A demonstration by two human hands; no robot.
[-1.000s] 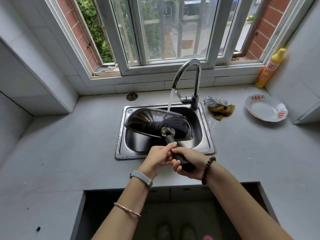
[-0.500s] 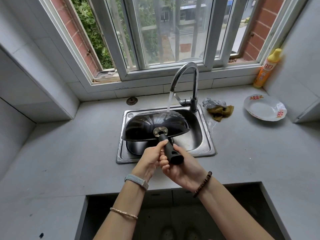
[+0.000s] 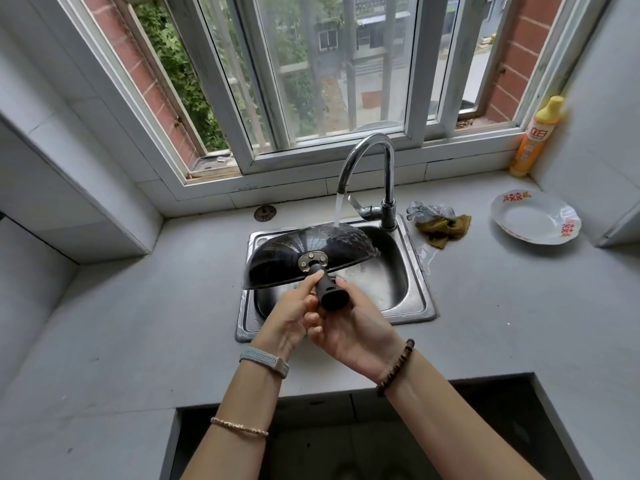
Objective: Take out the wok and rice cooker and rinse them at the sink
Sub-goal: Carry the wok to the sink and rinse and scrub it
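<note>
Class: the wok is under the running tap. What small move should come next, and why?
Probably roll the handle so the wok turns: water from the tap strikes only its far side, and the left hand and right hand grip the handle.

Home kitchen: 1 steel sink [image 3: 421, 282] set in a grey counter [image 3: 138, 306], faucet [image 3: 388, 174] at the sink's back edge w/ water running. Window [image 3: 325, 81] behind sink. Right of sink: scrub pad & rag [image 3: 443, 225], 1 plate [image 3: 533, 220], dish-soap btl [image 3: 535, 140].
</note>
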